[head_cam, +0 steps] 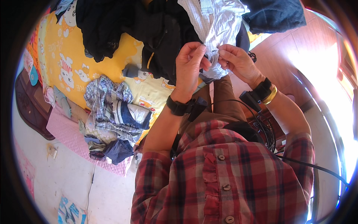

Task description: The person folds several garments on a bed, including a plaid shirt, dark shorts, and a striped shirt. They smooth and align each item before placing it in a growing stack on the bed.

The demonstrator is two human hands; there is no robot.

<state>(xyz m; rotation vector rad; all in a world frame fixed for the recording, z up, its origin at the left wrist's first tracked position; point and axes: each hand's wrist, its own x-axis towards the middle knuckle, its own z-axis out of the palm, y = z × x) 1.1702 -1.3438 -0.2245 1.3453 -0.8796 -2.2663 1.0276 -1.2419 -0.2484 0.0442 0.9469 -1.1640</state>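
A light striped shirt (pixel 223 25) lies rumpled at the top of the view, its near end between my two hands. The fingertips of my left hand (pixel 191 63) pinch one edge of its cloth. Close beside it on the right, my right hand (pixel 237 61) pinches the same garment between thumb and fingers. What exactly lies between the fingertips is too small to tell. Black garments (pixel 159 30) are heaped to the left of the shirt, and a dark blue garment (pixel 275 15) lies to its right.
A yellow bedsheet (pixel 98 70) with cartoon prints covers the bed. Plaid and dark clothes (pixel 112 103) are piled on its near left part, by a pink quilted cover (pixel 70 131). Black cables (pixel 265 128) hang at my right side. Tiled floor (pixel 268 56) shows on the right.
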